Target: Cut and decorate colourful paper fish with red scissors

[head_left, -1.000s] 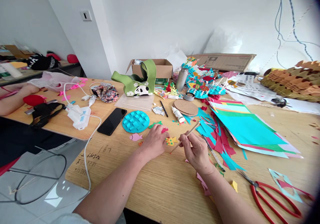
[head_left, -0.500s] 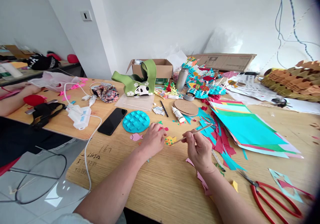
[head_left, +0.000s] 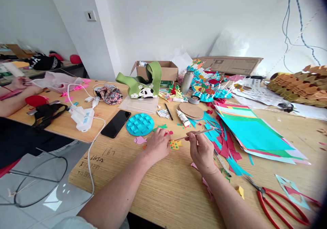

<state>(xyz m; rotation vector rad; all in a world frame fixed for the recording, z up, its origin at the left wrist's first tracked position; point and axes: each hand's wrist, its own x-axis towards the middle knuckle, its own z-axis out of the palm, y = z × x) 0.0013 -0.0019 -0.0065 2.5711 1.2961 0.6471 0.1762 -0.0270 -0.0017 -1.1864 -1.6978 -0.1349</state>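
Observation:
My left hand [head_left: 158, 144] rests on the wooden table [head_left: 163, 191] with its fingers pinching the edge of a small yellow paper fish [head_left: 175, 144]. My right hand [head_left: 201, 149] is closed around a thin wooden stick [head_left: 196, 134], which lies nearly level with its left tip over the yellow fish. A pink paper fish [head_left: 139, 140] lies just left of my left hand. A round teal woven paper disc [head_left: 140, 124] sits beyond it, and small green and red paper cutouts [head_left: 163, 128] lie near my fingertips.
A black phone [head_left: 115, 123] and a white charger with cable [head_left: 83, 115] lie to the left. Coloured paper sheets [head_left: 251, 130], a glue bottle [head_left: 182, 117], a cardboard disc [head_left: 190, 110] and red scissors [head_left: 279, 205] are on the right. Another person's arm [head_left: 12, 96] rests far left.
The stick in my right hand has swung from a steep slant to nearly level, its tip now at the yellow fish. My left hand stayed by the fish. The view shifted slightly.

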